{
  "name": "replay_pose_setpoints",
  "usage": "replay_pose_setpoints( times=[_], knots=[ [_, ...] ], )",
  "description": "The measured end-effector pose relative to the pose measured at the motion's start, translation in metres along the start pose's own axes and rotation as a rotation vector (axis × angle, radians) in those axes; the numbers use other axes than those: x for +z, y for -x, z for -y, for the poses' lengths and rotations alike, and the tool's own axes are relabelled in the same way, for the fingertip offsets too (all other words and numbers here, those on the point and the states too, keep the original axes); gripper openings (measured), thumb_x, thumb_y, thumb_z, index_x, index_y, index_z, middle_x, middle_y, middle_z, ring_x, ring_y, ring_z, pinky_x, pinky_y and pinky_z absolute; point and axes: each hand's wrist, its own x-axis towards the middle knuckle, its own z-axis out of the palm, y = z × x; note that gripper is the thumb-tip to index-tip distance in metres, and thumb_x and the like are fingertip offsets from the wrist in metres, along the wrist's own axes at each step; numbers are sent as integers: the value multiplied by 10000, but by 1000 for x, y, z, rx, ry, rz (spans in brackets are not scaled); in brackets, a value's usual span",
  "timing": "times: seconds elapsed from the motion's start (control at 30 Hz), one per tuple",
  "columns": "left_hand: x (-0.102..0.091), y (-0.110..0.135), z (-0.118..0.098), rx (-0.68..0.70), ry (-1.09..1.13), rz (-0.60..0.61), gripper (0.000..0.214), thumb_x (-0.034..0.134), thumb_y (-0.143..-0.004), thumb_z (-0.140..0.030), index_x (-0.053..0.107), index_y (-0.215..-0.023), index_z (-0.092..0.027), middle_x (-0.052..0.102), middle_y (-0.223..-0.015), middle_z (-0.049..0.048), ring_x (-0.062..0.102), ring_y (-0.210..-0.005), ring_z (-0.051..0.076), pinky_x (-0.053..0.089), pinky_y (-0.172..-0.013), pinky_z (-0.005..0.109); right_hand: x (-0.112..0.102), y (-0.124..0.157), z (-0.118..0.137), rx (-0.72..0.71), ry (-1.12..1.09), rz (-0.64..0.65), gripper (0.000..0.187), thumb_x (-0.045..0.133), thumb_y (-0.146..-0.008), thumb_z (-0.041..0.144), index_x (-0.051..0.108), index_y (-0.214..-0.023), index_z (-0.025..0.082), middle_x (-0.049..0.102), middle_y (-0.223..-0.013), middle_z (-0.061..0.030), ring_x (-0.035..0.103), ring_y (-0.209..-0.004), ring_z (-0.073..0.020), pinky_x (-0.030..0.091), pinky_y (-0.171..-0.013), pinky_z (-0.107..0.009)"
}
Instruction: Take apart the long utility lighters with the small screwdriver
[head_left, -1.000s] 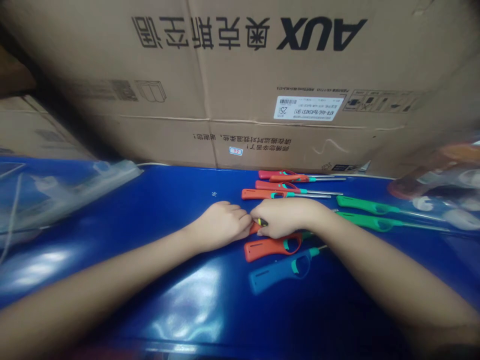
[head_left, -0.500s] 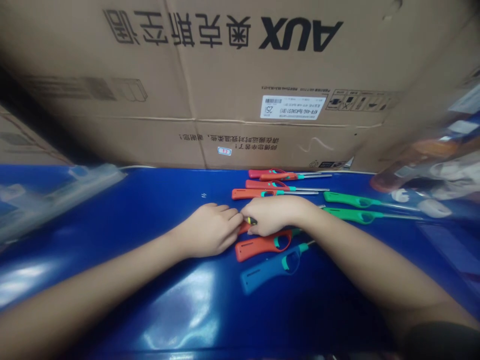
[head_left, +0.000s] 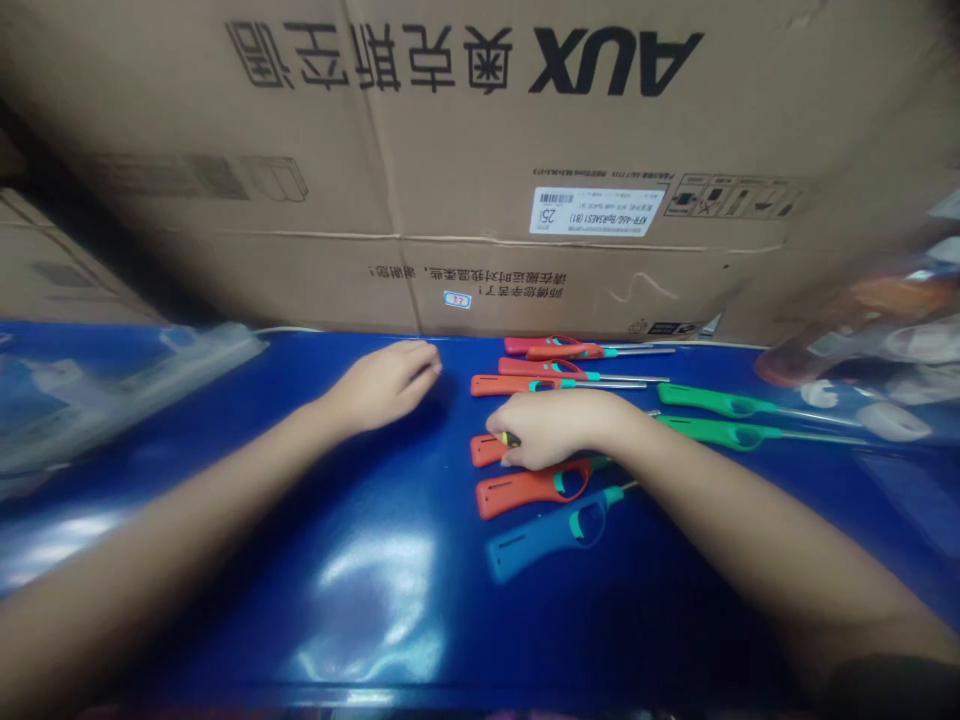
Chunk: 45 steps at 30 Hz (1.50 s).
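Head view: a large brown cardboard box with upside-down black print (head_left: 450, 150) stands along the far side of a glossy blue tabletop (head_left: 525, 640). On it, the person's right hand (head_left: 536, 430) lies over an orange-red plastic gas lighter (head_left: 484, 452), far nearer to it than the left hand (head_left: 390, 385). The lighter's long axis runs roughly left to right, handle end poking out leftward; from the left hand, that end lies to the right and closer to the person. The left hand sits apart, fingers curled downward, and whether it pinches anything is hidden. Just nearer the person lie a second orange-red lighter with a turquoise trigger (head_left: 517, 492) and a translucent-looking blue lighter (head_left: 529, 545), handles likewise leftward. The covered lighter shows only its smooth, rounded butt and part of a dark slot; its trigger is out of sight. Smallest, a stubby black-and-yellow object (head_left: 511, 439) is gripped in the right hand's closed fingers, above the handle; its working end cannot be made out.
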Motion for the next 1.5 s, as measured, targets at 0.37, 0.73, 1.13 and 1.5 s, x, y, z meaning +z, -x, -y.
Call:
replay_pose_setpoints(
  times=[0.37, 0.73, 1.13, 1.5],
  knots=[
    [26, 10, 57, -57, 169, 24, 221, 427, -954, -346, 559, -882, -184, 579, -864, 47, 541, -813, 199, 444, -780, 321, 3, -4, -4, 13, -37, -5, 195, 538, -875, 329, 657, -959, 201, 681, -826, -49, 519, -601, -166, 290, -532, -290],
    [26, 11, 58, -12, 158, 23, 237, 380, -998, -307, 551, -888, -185, 594, -913, 55, 546, -869, 211, 429, -837, 341, 4, -2, -5, -13, -33, -27, 163, 515, -879, 309, 636, -920, 207, 670, -814, -40, 511, -604, -166, 298, -545, -302],
    [22, 14, 51, 135, 104, 37, 268, 432, -1009, -358, 607, -1149, -211, 601, -1082, 75, 563, -1008, 249, 441, -903, 381, -3, 40, -18, 68, -58, -120, 943, 779, -578, 629, 508, -1379, 211, 589, -1338, -137, 658, -983, -309, 486, -668, -323],
    [24, 16, 55, 110, 145, -1, 146, 567, -830, -270, 560, -954, -193, 588, -953, 51, 555, -898, 240, 456, -811, 368, 47, 84, -30, 420, -139, -33, 1170, 727, -596, 303, 181, -1631, 263, 165, -1689, -151, 705, -1013, -317, 540, -699, -348]
  ],
)
